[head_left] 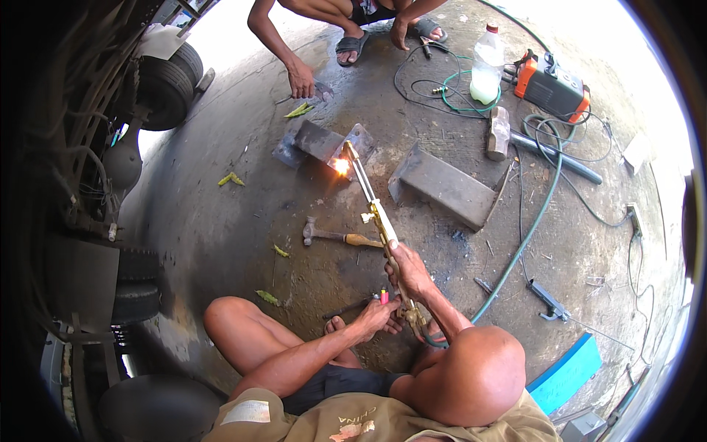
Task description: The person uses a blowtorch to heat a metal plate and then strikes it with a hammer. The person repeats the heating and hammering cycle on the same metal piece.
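Note:
My right hand (409, 272) is wrapped round the handle of a brass and silver cutting torch (381, 214). The torch points away from me, and a bright orange flame (342, 166) burns at its tip, against a steel bracket (318, 140) with flat end plates. My left hand (375, 318) is closed beside the valve end of the torch, with a small pink lighter (384, 296) sticking up from its fingers. Below the torch lies a hammer (342, 236) with a wooden handle, partly behind the torch.
A second steel bracket (449, 188) lies right of the flame, near a sledgehammer (498, 134), plastic bottle (487, 66) and orange-black welding machine (552, 85). A green hose (541, 210) runs to my right. Opposite squats a person, one hand (301, 79) holding a tool. Truck wheels (163, 92) stand left.

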The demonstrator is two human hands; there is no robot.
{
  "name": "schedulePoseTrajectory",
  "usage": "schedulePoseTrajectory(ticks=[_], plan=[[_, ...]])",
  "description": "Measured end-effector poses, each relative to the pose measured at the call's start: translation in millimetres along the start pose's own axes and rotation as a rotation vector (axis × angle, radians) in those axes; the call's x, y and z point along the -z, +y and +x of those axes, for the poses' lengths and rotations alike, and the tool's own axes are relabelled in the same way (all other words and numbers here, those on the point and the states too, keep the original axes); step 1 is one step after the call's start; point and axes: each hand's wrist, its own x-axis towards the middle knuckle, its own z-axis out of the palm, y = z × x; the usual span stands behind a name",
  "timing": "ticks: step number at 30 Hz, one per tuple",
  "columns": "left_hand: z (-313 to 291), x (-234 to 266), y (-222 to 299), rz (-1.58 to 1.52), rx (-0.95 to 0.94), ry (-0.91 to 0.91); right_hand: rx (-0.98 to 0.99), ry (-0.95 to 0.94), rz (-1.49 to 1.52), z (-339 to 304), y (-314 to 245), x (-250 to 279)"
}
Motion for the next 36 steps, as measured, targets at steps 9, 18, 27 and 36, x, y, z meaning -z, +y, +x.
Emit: schedulePoseTrajectory(ticks=[9, 18, 27, 36], plan=[[-2.1, 2.7, 8.1, -0.013, -0.013, 0.000, 0.016, 0.046, 0.056, 6.5, -7.8, -0.7], [-2.3, 1.9, 9.0, -0.020, -0.009, 0.019, 0.033, 0.030, 0.020, 7.4, -7.8, -0.8], [0.2, 2.6, 10.3, -0.056, -0.044, 0.044, 0.029, 0.061, 0.079, 11.4, -16.7, 0.0], [2.2, 4.9, 13.3, -0.030, -0.024, 0.026, 0.044, 0.053, 0.073, 10.6, -15.4, 0.2]])
